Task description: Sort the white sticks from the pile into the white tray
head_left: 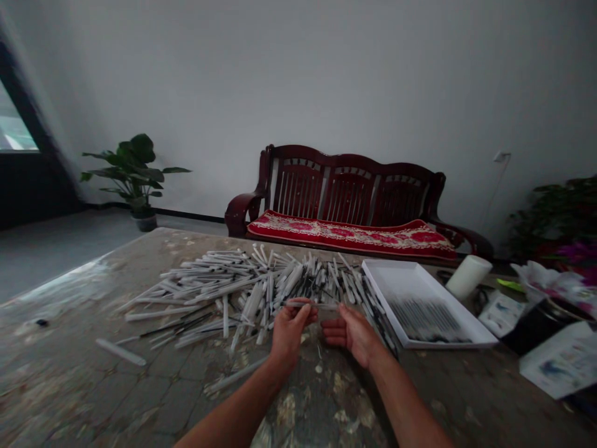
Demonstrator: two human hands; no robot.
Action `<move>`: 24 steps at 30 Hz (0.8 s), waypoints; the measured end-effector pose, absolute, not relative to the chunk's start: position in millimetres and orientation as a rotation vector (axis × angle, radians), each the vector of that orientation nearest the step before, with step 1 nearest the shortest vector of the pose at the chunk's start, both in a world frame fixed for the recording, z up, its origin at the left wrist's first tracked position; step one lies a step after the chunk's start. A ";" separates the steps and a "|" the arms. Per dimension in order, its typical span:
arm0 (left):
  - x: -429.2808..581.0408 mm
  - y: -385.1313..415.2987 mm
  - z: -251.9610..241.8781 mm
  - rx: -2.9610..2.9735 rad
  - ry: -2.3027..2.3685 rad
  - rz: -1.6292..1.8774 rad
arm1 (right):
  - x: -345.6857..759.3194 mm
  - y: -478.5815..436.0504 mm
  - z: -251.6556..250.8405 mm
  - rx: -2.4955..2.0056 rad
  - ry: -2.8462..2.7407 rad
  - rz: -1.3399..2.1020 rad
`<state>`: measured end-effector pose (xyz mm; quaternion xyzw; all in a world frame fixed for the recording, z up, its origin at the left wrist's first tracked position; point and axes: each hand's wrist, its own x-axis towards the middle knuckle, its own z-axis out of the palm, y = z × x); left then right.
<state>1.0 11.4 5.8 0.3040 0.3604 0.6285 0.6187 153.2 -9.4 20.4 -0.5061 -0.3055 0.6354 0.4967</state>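
A slim, pale pen (323, 306) lies level between my two hands, above the near edge of a large heap. My left hand (288, 328) pinches its left part between thumb and fingers. At the other end, my right hand (355, 335) grips the tip with thumb and forefinger, while its lower fingers stretch out loosely. Behind and left of the hands spreads the heap of pens (252, 298), whitish and see-through, some with black parts. To the right stands a shallow white box (394, 303) holding a row of dark, slender pens (429, 318).
Stray pens (121, 352) and a small black piece (41, 323) lie on the stone-patterned table (172, 392). Right of the box are a white roll (469, 277), printed boxes (562, 361) and wrapped flowers. A wooden bench (349, 186) stands beyond the table, and a potted plant (137, 168) at left.
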 end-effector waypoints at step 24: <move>-0.5 -29.3 5.2 2.064 0.559 1.254 | 160.8 -59.9 33.5 -1.170 -0.714 1.422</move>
